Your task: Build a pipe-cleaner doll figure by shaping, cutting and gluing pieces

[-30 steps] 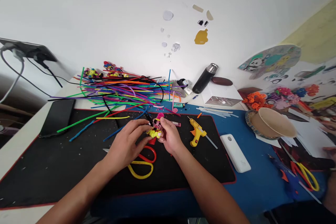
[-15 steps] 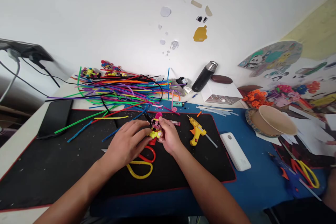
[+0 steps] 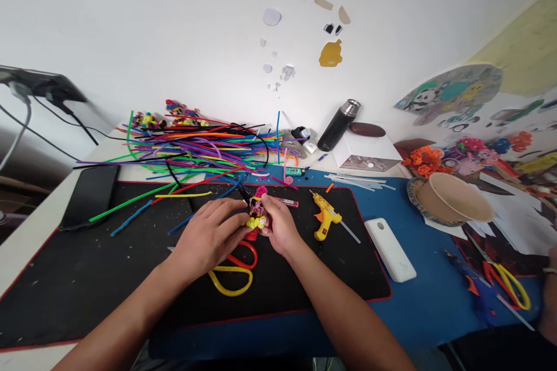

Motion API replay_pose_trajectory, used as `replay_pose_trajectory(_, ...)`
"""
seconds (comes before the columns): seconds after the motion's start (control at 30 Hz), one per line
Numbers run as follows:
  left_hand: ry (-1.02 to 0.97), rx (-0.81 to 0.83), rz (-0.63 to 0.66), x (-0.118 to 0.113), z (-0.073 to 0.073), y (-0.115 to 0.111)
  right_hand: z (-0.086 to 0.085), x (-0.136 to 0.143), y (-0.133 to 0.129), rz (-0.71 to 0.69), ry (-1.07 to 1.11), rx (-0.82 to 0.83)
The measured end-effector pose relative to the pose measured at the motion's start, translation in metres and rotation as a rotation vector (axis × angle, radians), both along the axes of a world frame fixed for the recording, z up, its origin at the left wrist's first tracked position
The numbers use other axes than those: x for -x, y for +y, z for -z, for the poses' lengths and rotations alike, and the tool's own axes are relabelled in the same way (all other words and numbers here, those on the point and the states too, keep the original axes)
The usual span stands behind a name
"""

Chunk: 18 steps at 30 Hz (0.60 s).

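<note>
A small doll-like figure (image 3: 257, 206) with a pink top, a dark and pink face and a yellow fuzzy lower part is held upright over the black mat (image 3: 143, 266). My right hand (image 3: 281, 223) grips it from the right, thumb near its head. The fingertips of my left hand (image 3: 215, 235) pinch its yellow part from the left. Something red shows just below the figure. Scissors with red and yellow handles (image 3: 230, 281) lie under and beside my left hand, blades mostly hidden.
A yellow glue gun (image 3: 326, 217) lies right of my hands, then a white power bank (image 3: 390, 250). Behind are colourful pipe cleaners (image 3: 209, 148) and a black flask (image 3: 339, 126). A phone (image 3: 90, 197) rests at left. Another person's arm (image 3: 549, 295) shows at far right.
The view has shifted very slightly. Both hands keep their hold on the figure, almost unmoved. At the far right edge, the other person's hand and wrist have shifted a little.
</note>
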<state>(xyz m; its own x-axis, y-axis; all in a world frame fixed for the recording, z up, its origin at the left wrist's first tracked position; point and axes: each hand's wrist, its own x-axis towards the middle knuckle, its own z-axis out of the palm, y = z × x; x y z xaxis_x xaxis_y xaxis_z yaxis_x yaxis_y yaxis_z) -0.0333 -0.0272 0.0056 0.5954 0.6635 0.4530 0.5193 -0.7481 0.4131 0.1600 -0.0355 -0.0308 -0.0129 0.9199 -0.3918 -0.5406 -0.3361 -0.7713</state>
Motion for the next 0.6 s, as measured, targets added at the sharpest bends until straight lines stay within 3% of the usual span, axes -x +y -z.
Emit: replay_pose_trajectory(0.6, -0.053, 0.017, 0.110, -0.0019, 0.0064, 0.0004, 0.0034, 0.0017, -0.0011, -0.035, 0.028, -0.054)
